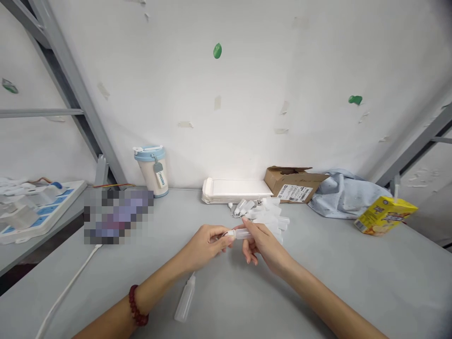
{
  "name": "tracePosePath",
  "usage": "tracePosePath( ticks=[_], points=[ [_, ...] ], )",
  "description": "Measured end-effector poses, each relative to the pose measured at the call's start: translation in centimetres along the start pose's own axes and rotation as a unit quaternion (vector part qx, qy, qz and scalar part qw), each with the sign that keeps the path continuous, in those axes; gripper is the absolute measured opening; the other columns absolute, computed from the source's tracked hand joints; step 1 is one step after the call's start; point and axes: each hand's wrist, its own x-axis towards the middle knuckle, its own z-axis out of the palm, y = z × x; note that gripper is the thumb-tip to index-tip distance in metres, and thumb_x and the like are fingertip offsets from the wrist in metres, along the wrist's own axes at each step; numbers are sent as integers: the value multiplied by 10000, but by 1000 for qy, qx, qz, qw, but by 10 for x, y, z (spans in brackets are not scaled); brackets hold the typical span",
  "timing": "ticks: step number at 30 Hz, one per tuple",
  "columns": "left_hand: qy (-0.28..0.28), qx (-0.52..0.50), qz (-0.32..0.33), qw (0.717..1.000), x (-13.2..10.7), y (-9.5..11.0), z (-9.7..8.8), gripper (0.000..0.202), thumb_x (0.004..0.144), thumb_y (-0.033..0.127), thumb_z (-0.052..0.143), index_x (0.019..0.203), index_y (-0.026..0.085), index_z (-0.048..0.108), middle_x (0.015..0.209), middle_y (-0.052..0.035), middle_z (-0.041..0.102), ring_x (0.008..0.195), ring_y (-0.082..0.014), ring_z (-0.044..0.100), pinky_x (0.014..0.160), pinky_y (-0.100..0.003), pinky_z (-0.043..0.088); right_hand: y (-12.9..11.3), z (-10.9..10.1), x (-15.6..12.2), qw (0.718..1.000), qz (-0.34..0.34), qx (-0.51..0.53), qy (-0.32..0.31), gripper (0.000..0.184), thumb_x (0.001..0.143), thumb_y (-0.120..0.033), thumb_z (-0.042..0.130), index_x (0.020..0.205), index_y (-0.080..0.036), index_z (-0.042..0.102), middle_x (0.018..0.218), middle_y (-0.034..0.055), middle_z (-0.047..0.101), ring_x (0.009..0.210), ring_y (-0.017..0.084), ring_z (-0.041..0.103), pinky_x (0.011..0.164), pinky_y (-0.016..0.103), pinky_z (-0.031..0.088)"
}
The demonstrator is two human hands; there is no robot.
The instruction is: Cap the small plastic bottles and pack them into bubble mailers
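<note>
I view a grey worktop [328,268] against a white wall [247,89], with a grey frame [70,75] at left. The bottle [242,234] is slim, translucent and whiter at one end. It is held sideways, in front of the heap [270,214]. The left hand [206,242] pinches the white end; the right hand [263,241] grips the body. Worktop surface extends rightward to the yellow box [383,216]; a spare bottle [185,299] lies beside the left forearm.

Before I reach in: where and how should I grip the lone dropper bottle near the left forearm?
Probably mid-body on the dropper bottle, pinching across its long sides from above right: it lies flat, narrow nozzle pointing away, left forearm leftward.
</note>
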Motion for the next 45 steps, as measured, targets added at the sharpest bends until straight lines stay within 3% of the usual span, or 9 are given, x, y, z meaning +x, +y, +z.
tracePosePath(
  ticks=[6, 13, 17, 20, 24, 29, 36, 41, 45],
  points=[
    [-33, -117, -73, 990, -1, 1, 0, 414, 816, 471, 453, 674, 128, 637, 583, -18, 537, 510, -107, 467, 534, -250, 379, -2, -2, -2, 999, -26, -22, -39, 577, 834, -573, 341, 1067, -89, 554, 383, -22, 543, 295, 87, 397, 358, 204, 317],
    [72, 110, 67, 989, -3, 1, 5, 212, 805, 298, 503, 837, 178, 674, 689, -12, 577, 628, -126, 461, 591, -237, 355, 1, -1, 0, 1000, -3, -2, -23, 599, 825, -605, 326, 1029, -94, 564, 377, -16, 542, 288, 86, 388, 357, 200, 296],
    [68, 135, 82, 985, -5, 3, 10, 227, 814, 267, 474, 721, 160, 651, 643, -1, 550, 599, -113, 444, 575, -225, 348, 1, -1, 0, 1000, 11, -4, -24, 634, 812, -643, 303, 1023, -98, 550, 396, -9, 548, 302, 88, 393, 367, 206, 304],
    [50, 74, 56, 994, -5, 5, 10, 271, 819, 296, 466, 638, 146, 600, 587, 17, 499, 570, -101, 429, 550, -218, 336, 2, 0, -1, 999, -13, -27, -22, 609, 811, -645, 301, 1036, -124, 522, 420, -38, 502, 355, 95, 405, 385, 209, 305],
    [48, -70, -13, 996, -3, 6, 5, 319, 806, 334, 487, 563, 136, 544, 533, 21, 475, 534, -98, 456, 542, -223, 360, 2, 4, -5, 988, -108, -107, 15, 444, 833, -549, 397, 1092, -191, 441, 504, -82, 395, 463, 88, 383, 455, 206, 302],
    [34, -164, -55, 984, 0, 5, -2, 306, 772, 353, 538, 578, 120, 577, 567, -1, 512, 518, -96, 466, 546, -238, 388, 2, 3, -7, 957, -196, -201, 77, 309, 848, -452, 435, 993, -187, 504, 579, -55, 396, 517, 86, 362, 480, 216, 280],
    [14, 14, 1, 1000, -2, 4, -3, 326, 816, 364, 476, 595, 136, 551, 570, 8, 514, 560, -106, 498, 545, -216, 373, 5, -3, -2, 980, -149, -123, 37, 318, 835, -470, 444, 859, -164, 529, 487, -78, 323, 445, 73, 311, 428, 211, 255],
    [51, 164, 72, 982, -5, 4, 1, 291, 826, 279, 447, 565, 153, 478, 569, 27, 460, 567, -95, 440, 549, -207, 343, 8, -2, 2, 991, -124, -52, 22, 337, 820, -492, 455, 690, -181, 452, 461, -96, 267, 403, 58, 261, 393, 204, 257],
    [71, 155, 58, 984, -4, 5, 2, 261, 817, 293, 469, 599, 155, 510, 583, 24, 474, 570, -98, 452, 552, -209, 359, 8, -2, 3, 989, -137, -52, 29, 326, 829, -481, 449, 730, -173, 482, 490, -85, 313, 413, 62, 318, 412, 211, 287]
  ],
)
